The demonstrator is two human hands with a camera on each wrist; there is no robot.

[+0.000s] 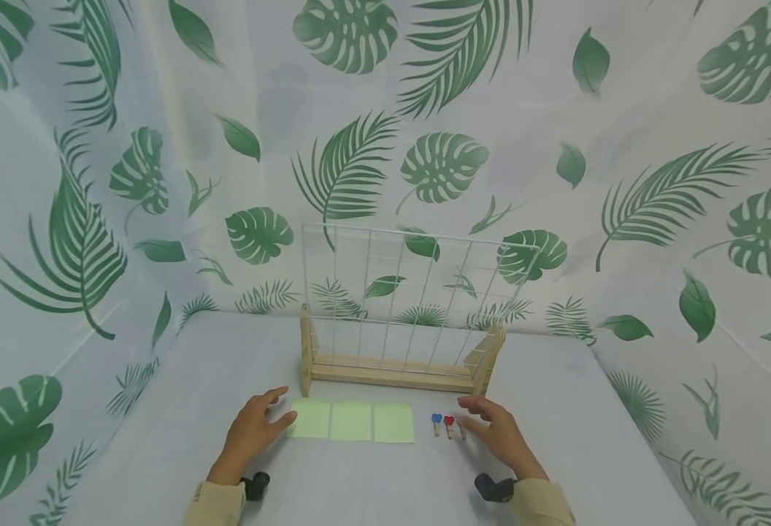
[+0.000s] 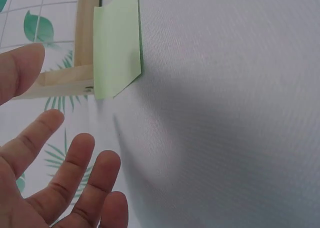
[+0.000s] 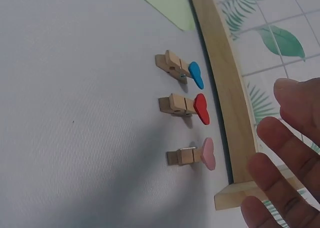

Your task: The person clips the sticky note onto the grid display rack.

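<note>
My left hand point(image 1: 252, 431) hovers at the left end of a row of three pale green paper squares point(image 1: 350, 421), its fingers spread and holding nothing. In the left wrist view the fingers stand apart from the nearest green square point(image 2: 117, 48). On the right, my right hand point(image 1: 499, 432) is held beside three small wooden clothespins with hearts: a blue-heart clothespin point(image 3: 177, 68), a red-heart clothespin point(image 3: 185, 106) and a pink-heart clothespin point(image 3: 190, 155). Its fingers are loosely extended and empty. The pink one is partly hidden by this hand in the head view.
Behind the papers stands a white wire grid point(image 1: 418, 292) in a wooden base point(image 1: 392, 374) with upright ends. A white cloth covers the table point(image 1: 359, 489). Leaf-patterned curtains point(image 1: 261, 183) surround its back and sides. Black straps with cameras sit at both wrists.
</note>
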